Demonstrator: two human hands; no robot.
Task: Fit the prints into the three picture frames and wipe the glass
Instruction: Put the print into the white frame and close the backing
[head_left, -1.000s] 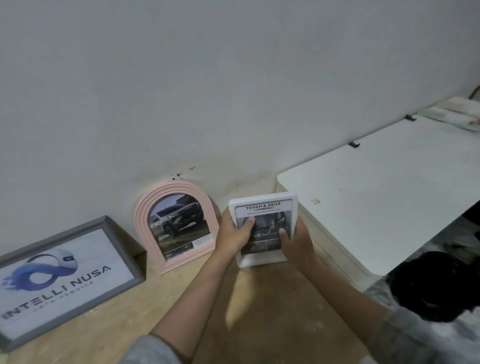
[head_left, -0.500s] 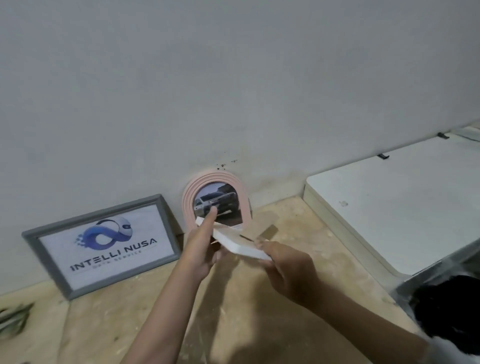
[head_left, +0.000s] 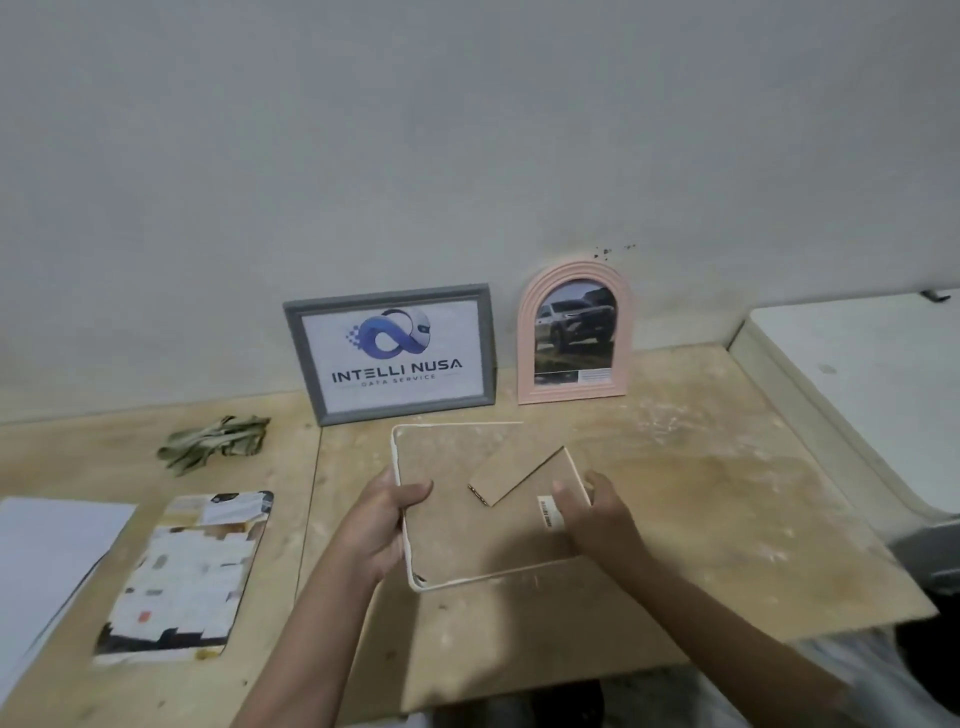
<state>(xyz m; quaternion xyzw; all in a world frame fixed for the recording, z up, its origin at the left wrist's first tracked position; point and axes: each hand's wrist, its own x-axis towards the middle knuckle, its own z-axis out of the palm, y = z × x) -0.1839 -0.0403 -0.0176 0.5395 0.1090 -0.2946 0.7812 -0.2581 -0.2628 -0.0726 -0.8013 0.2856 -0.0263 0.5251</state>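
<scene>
holding the white frame (head_left: 483, 506) back-up at lower centre, left hand (head_left: 382, 525) gripping its left edge and right hand (head_left: 597, 512) its right by the easel leg (head_left: 519, 475); third frame apparently fitted, probably next opening the leg, standing it beside the pink frame (head_left: 574, 332).

White frame (head_left: 483, 525) face-down, glass side hidden; white sheet (head_left: 47, 561) cut off at left

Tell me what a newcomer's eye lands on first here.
First, the white frame held back-up at centre over the wooden table, gripped by the left hand and right hand. Behind it, against the wall, stand the grey frame with its blue logo and the pink arched frame showing a car.
</scene>
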